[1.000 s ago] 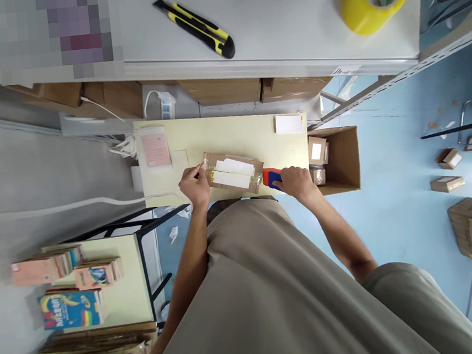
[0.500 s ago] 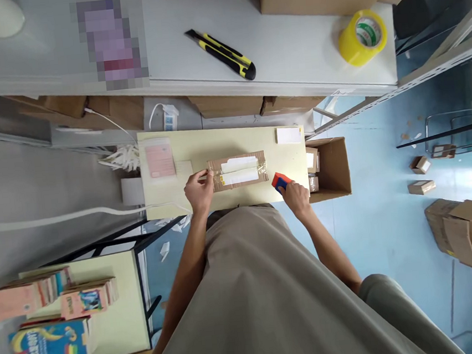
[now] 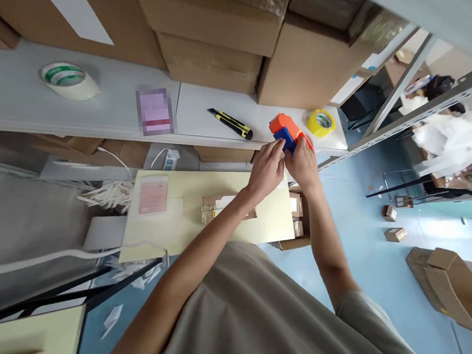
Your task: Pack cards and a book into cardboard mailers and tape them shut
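My right hand (image 3: 303, 165) grips an orange and blue handheld tool (image 3: 287, 127), held up by the shelf's front edge. The tool's exact kind does not show. My left hand (image 3: 265, 167) is brought against it, with bent fingers at the blue part; the fingertips are partly hidden. Below, on the pale yellow table (image 3: 166, 228), lies a flat cardboard parcel (image 3: 209, 208) with white labels and clear tape. My left forearm covers much of the parcel.
On the grey shelf (image 3: 125, 112) are a yellow-black utility knife (image 3: 231, 123), a yellow tape roll (image 3: 321, 122) and a pale tape roll (image 3: 68, 80). Large cartons (image 3: 211, 57) stand behind. An open box (image 3: 300, 215) with small parcels adjoins the table's right end. A pink sheet (image 3: 153, 195) lies left.
My left hand has let go of the parcel and come to the tool. My right hand has raised the tool from beside the parcel to the shelf edge. The view has tilted up.
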Available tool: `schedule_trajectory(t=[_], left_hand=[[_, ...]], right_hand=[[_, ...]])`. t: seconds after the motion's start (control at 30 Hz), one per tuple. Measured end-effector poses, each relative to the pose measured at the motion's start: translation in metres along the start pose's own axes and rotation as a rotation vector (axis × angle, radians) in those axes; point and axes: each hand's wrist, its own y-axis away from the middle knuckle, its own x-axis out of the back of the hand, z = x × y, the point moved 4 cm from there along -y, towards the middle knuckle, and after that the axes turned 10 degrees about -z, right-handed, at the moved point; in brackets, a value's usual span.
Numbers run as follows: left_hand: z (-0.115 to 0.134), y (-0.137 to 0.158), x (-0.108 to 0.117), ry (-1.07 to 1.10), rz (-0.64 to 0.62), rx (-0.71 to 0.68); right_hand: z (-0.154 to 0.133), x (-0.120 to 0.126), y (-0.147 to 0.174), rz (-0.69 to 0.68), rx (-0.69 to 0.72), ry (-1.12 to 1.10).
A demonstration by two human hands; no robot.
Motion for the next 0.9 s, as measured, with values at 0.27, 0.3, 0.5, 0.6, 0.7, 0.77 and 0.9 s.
schedule_trajectory(t=[0.27, 0.3, 0.5, 0.6, 0.7, 0.77, 0.9], left_hand=[[-0.003, 0.012, 0.004, -0.023, 0.025, 0.028], [-0.012, 0.028, 0.007, -0.029, 0.021, 0.074], [-0.104, 0.186, 0.035, -0.049, 0.112, 0.713], [-0.129, 0.260, 0.046, -0.022, 0.194, 1.066], [-0.130, 0.287, 0.037, 0.045, 0.160, 1.174], [-0.125, 0.284, 0.027, 0.035, 0.102, 1.157], [-0.120, 0.272, 0.016, -0.096, 0.079, 1.156]], right_hand=[[0.006, -0.009, -0.102, 0.038, 0.049, 0.148], [0.010, -0.013, -0.107, 0.044, 0.055, 0.147], [0.025, -0.072, -0.048, 0.179, 0.046, 0.056], [0.009, -0.136, 0.017, -0.103, 0.038, -0.040], [-0.018, -0.198, 0.073, -0.463, -0.002, -0.161], [-0.032, -0.224, 0.094, -0.552, -0.054, -0.187], [-0.040, -0.237, 0.103, -0.512, -0.124, -0.182]])
